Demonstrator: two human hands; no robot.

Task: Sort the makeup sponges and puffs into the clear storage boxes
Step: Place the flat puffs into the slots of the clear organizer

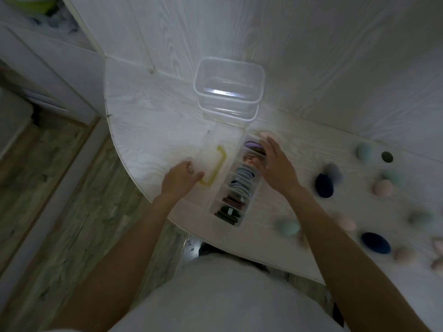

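Observation:
A clear divided box (251,200) lies on the white table, its compartments filled with flat puffs (242,180) in purple, grey-blue, brown and black. Its clear lid (211,147) with a yellow handle (217,166) lies flipped open to the left. My left hand (179,178) curls on the lid's near edge beside the handle. My right hand (275,164) hovers with fingers spread over the upper compartments. A pale pink sponge (265,134) lies just past its fingertips. Two empty clear boxes (199,77) stand stacked behind.
Loose egg-shaped sponges lie scattered right: dark blue (324,185), another dark blue (375,243), teal (287,227), pink (383,188). A dark round disc (386,156) sits far right. The table's curved edge (134,173) drops to wooden floor on the left.

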